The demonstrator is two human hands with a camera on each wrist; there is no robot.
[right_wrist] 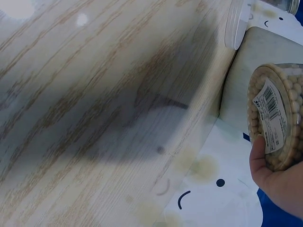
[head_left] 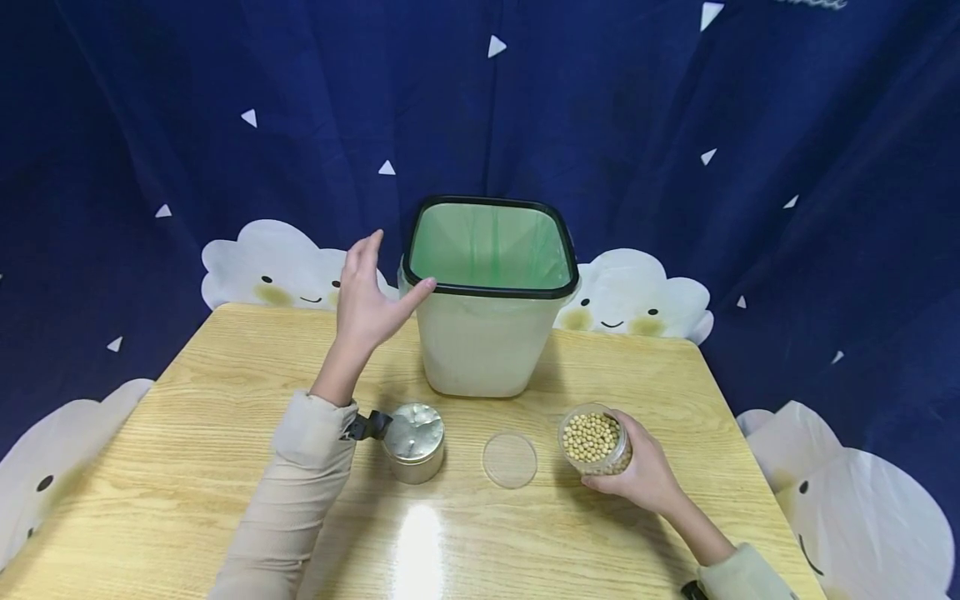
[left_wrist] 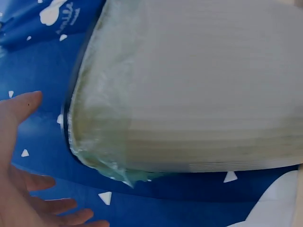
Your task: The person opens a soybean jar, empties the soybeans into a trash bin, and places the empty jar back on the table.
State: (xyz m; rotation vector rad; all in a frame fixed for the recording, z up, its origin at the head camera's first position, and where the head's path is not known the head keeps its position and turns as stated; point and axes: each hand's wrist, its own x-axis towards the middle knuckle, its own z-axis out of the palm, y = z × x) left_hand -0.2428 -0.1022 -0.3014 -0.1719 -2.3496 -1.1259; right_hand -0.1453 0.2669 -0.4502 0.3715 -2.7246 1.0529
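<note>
My right hand (head_left: 637,467) grips a clear jar of round pale-yellow beans (head_left: 591,439), open at the top, held above the table's right side. In the right wrist view the jar's base (right_wrist: 272,118) bears a barcode label, and the thumb presses near its edge. My left hand (head_left: 371,300) is raised with fingers spread, beside the left rim of a whitish bin (head_left: 483,346) and apart from the tin below. A green bag (head_left: 487,242) lines the bin under a black rim. In the left wrist view the left hand (left_wrist: 28,179) holds nothing.
A round tin with a silvery foil top (head_left: 415,437) stands near the left forearm. Between tin and jar, a clear round lid (head_left: 510,460) lies flat on the wooden table (head_left: 225,433). Behind the table hangs a dark blue curtain (head_left: 322,100) with white clouds.
</note>
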